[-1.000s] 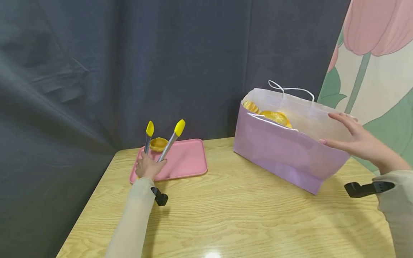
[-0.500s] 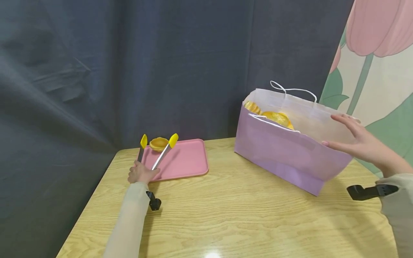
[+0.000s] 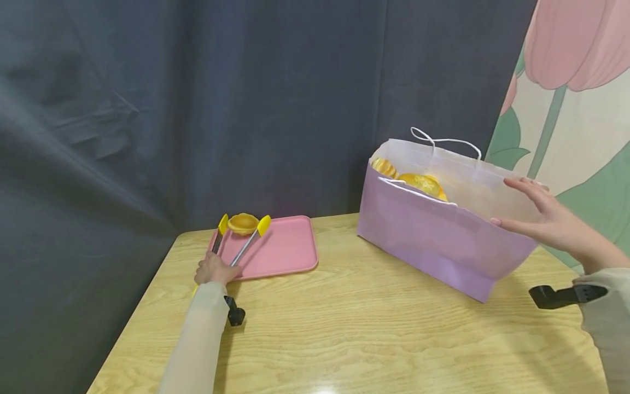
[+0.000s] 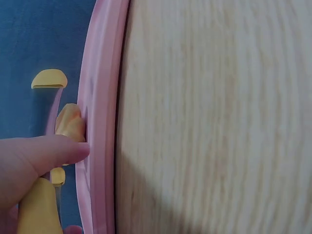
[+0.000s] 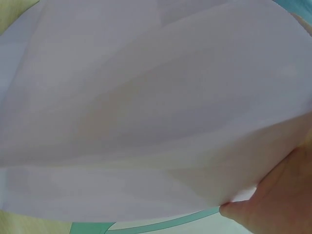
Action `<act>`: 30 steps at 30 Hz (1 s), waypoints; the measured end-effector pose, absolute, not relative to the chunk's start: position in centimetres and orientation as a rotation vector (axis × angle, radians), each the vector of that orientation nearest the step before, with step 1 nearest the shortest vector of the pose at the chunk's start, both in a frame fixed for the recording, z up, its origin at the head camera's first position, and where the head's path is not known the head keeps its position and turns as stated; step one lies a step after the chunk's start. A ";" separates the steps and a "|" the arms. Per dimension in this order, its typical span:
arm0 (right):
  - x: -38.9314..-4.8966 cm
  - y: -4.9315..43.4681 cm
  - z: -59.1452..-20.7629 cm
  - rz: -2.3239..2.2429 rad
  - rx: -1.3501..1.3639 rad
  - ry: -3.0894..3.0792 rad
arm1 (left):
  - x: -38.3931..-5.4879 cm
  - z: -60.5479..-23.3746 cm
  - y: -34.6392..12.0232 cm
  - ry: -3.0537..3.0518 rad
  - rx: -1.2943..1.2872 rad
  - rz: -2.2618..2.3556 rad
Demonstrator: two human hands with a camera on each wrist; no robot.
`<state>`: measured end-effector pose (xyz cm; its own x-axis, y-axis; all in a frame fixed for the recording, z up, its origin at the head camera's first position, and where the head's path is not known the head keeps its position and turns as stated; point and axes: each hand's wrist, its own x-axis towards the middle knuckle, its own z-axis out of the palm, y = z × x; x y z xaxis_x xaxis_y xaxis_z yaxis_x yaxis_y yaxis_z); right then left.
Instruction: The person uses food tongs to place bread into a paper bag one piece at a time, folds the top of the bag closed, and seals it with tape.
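My left hand (image 3: 215,268) grips kitchen tongs (image 3: 243,250) with silver arms and yellow tips. Their arms are spread, one tip at each side of a round golden tart (image 3: 243,224) at the back left of the pink tray (image 3: 287,249). In the left wrist view, the thumb (image 4: 56,150) lies over the yellow tongs handle (image 4: 40,207). At the right end of a lilac paper bag (image 3: 423,235), my right hand (image 3: 546,216) spreads thumb and fingers across the mouth, touching the paper. The right wrist view shows its thumb (image 5: 236,209) at the edge of the bag's pale paper (image 5: 146,122).
Inside the bag lie a striped bread roll (image 3: 384,167) and a yellow bun (image 3: 423,184); white cord handles (image 3: 458,137) rise from its rim. A dark curtain (image 3: 275,109) hangs behind the wooden table (image 3: 344,323), and a wall with painted tulips (image 3: 581,137) stands at right.
My left hand has drawn back slightly and lowered, bringing the spread tongs tips down to either side of the tart. The right hand and the bag stay in place.
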<state>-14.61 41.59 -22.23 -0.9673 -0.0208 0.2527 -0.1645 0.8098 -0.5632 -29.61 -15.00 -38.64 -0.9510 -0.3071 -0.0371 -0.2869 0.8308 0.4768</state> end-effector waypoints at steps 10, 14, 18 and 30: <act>-14.4 41.5 -22.4 0.904 0.140 -2.776 | -29.3 -39.0 -15.7 -2.955 0.490 -0.763; -14.4 41.5 -22.4 0.903 0.137 -2.778 | -29.4 -38.9 -15.9 -2.974 0.501 -0.750; -14.4 41.5 -22.4 0.906 0.137 -2.772 | -29.5 -38.9 -16.2 -2.996 0.494 -0.728; -14.5 41.5 -22.3 0.900 0.140 -2.764 | -29.8 -39.5 -16.9 -2.980 0.467 -0.799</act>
